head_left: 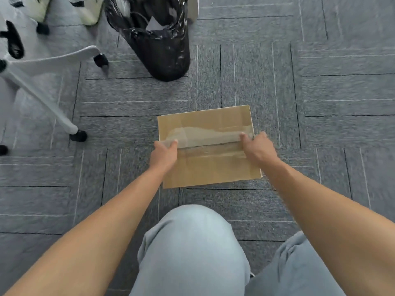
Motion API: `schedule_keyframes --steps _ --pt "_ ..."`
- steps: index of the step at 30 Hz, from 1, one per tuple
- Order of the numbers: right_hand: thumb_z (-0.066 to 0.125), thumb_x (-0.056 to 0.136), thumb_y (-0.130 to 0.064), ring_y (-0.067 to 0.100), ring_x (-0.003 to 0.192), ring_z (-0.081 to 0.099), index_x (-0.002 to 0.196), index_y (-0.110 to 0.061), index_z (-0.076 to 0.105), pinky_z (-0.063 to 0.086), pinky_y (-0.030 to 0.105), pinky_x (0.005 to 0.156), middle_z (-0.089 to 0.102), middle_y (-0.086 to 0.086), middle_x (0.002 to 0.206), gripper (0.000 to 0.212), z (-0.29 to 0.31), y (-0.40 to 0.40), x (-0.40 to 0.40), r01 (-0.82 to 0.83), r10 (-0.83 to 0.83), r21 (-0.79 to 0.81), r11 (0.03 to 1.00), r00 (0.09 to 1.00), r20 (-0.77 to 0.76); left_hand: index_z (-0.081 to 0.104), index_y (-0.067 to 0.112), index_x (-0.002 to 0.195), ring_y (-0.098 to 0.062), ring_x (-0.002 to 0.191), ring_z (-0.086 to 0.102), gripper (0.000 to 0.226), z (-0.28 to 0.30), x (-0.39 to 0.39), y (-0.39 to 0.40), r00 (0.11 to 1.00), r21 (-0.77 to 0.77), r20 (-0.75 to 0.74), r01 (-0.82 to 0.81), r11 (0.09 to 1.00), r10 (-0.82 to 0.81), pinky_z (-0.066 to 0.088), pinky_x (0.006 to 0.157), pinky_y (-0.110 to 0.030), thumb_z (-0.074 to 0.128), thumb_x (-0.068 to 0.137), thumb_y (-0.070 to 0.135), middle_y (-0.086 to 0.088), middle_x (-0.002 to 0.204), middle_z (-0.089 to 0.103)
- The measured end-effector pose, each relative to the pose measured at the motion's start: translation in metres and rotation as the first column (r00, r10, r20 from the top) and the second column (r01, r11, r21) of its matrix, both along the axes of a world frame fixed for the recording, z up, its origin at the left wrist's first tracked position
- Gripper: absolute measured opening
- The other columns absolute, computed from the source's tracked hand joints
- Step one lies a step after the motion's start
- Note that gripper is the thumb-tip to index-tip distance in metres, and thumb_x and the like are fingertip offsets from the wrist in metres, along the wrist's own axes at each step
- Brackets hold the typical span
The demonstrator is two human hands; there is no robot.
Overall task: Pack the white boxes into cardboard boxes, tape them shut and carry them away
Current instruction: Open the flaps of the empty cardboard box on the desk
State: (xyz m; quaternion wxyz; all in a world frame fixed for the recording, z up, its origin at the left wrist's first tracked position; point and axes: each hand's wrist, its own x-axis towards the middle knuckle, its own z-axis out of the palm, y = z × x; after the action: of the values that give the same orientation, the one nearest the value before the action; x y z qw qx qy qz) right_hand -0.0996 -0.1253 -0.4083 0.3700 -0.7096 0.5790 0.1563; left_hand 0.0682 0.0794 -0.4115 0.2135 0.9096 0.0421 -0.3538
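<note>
1. Cardboard box (208,146) down on grey carpet (320,124), flaps closed, clear tape (205,133) across the centre seam; sits straight ahead of the knees (192,242), within reach of both arms.
2. Left hand (163,153) clamped on the left end of the box at the seam: thumb on top over the tape end, remaining fingers curled over the edge and down the side (not visible past the edge).
3. Right hand (257,147) mirrors it on the right end: thumb on top pressing the tape end, fingers wrapped round the side.
4. Grip at opposite ends of the seam, probably for two reasons: presses the tape ends down where peeling starts first, and gives a balanced two-sided hold for a lift.
5. White boxes not visible; presumably inside, cannot confirm with the flaps shut.
6. Tape looks wrinkled and cloudy in the middle (motion blur, hard to judge adhesion).
7. Judged stage: sealing done or nearly done on this box, carrying away not yet done, box touching the floor.
8. Nearby: black bin bag (158,39) beyond the box, well apart; white office-chair base (42,67) with castors to the left, also apart. Neither blocks a straight lift.
9. Risk: tape ends lifting off the sides if not rubbed down properly.
</note>
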Motion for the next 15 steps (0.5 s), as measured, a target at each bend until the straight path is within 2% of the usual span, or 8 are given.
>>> schedule_keyframes --steps 4,6,9,12,14,15 --pt "0.040 0.103 -0.059 0.018 0.076 0.052 0.140 -0.002 0.037 0.041 0.030 0.060 0.056 0.013 0.116 0.068 -0.014 0.005 0.001 0.080 -0.083 0.049 0.996 0.993 0.080 0.032 0.009 0.147 -0.036 0.127 0.050 0.073 -0.018 -0.002 0.007 0.980 -0.118 -0.056 -0.196 0.973 0.191 0.044 0.102 -0.047 0.055 0.095 0.054 -0.013 0.146 0.046" --pt "0.040 0.104 -0.057 0.010 0.068 0.047 0.136 -0.003 0.041 0.033 0.027 0.051 0.052 0.003 0.099 0.063 -0.017 0.007 0.000 0.099 -0.104 0.049 0.994 0.989 0.109 0.039 0.008 0.144 -0.034 0.123 0.053 0.076 -0.020 -0.001 0.009 0.967 -0.152 -0.071 -0.255 0.955 0.247 0.046 0.102 -0.050 0.060 0.090 0.058 -0.011 0.140 0.051" --pt "0.042 0.104 -0.056 0.011 0.071 0.050 0.131 -0.004 0.048 0.036 0.028 0.054 0.051 -0.001 0.089 0.059 -0.018 0.003 0.001 0.113 -0.120 0.062 0.992 0.985 0.127 0.045 0.010 0.144 -0.033 0.122 0.054 0.074 -0.018 0.001 0.009 0.961 -0.163 -0.103 -0.269 0.949 0.255 0.046 0.103 -0.050 0.059 0.090 0.058 -0.008 0.138 0.054" --pt "0.043 0.104 -0.054 0.016 0.077 0.053 0.129 -0.005 0.054 0.039 0.030 0.064 0.058 0.006 0.103 0.057 -0.010 -0.005 0.001 0.138 -0.145 0.065 0.988 0.982 0.125 0.047 0.011 0.141 -0.032 0.117 0.056 0.065 -0.005 0.005 0.000 0.961 -0.167 -0.127 -0.265 0.950 0.246 0.048 0.101 -0.049 0.057 0.092 0.054 -0.008 0.134 0.056" --pt "0.043 0.102 -0.056 0.017 0.080 0.057 0.125 -0.006 0.055 0.044 0.031 0.065 0.060 0.008 0.107 0.056 0.005 -0.012 -0.001 0.156 -0.162 0.058 0.986 0.978 0.135 0.049 0.012 0.137 -0.032 0.112 0.057 0.059 0.012 0.008 -0.010 0.964 -0.179 -0.121 -0.256 0.950 0.237 0.048 0.099 -0.048 0.057 0.094 0.051 -0.009 0.129 0.058" --pt "0.044 0.101 -0.058 0.021 0.085 0.059 0.124 -0.007 0.056 0.048 0.034 0.071 0.062 0.008 0.108 0.057 0.018 -0.016 -0.001 0.172 -0.177 0.051 0.984 0.974 0.140 0.049 0.012 0.136 -0.031 0.113 0.057 0.057 0.024 0.009 -0.016 0.965 -0.185 -0.120 -0.254 0.950 0.234 0.048 0.099 -0.047 0.057 0.094 0.050 -0.009 0.129 0.058"
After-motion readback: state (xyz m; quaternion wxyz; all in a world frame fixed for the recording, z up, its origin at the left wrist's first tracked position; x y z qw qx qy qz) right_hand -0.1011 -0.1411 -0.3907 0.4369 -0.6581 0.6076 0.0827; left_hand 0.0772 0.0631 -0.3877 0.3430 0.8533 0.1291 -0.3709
